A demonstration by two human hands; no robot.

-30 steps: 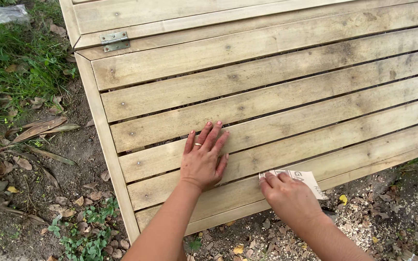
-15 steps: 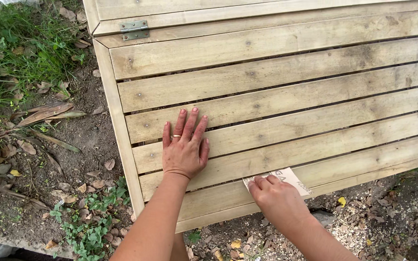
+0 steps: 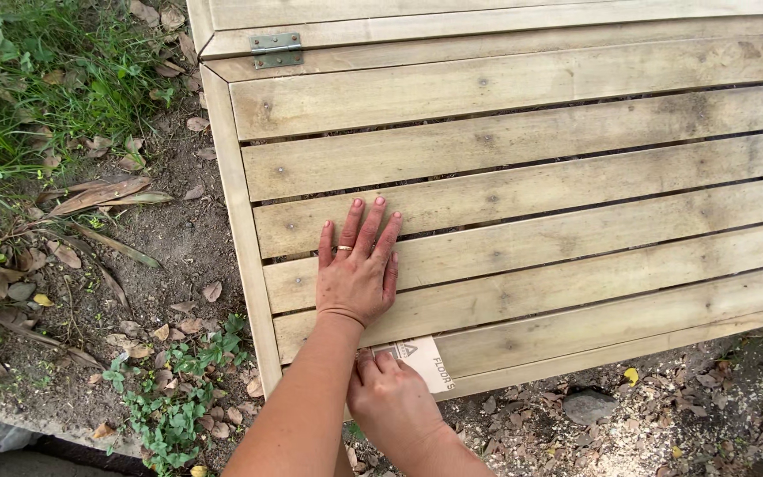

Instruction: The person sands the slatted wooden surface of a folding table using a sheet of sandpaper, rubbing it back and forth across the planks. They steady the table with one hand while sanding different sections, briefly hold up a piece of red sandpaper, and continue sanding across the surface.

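A slatted wooden panel [image 3: 523, 168] of weathered planks lies on the ground and fills most of the view. My left hand [image 3: 358, 269] rests flat on its slats near the left edge, fingers together, a ring on one finger. My right hand [image 3: 392, 396] sits just below, at the panel's lowest slat, pressing a pale sheet of sandpaper [image 3: 426, 359] against the wood with its fingers curled over it. Part of the sheet sticks out to the right of the hand.
A metal hinge [image 3: 275, 49] is fixed at the panel's top left corner. Bare soil with dry leaves [image 3: 103, 196] and grass [image 3: 28, 79] lies to the left. Small weeds [image 3: 169, 389] grow at the lower left. A stone [image 3: 587, 406] and sawdust lie below the panel.
My right hand has slid the sandpaper leftward along the bottom slat until it lies under my left wrist. The left hand has stayed flat on the slats.
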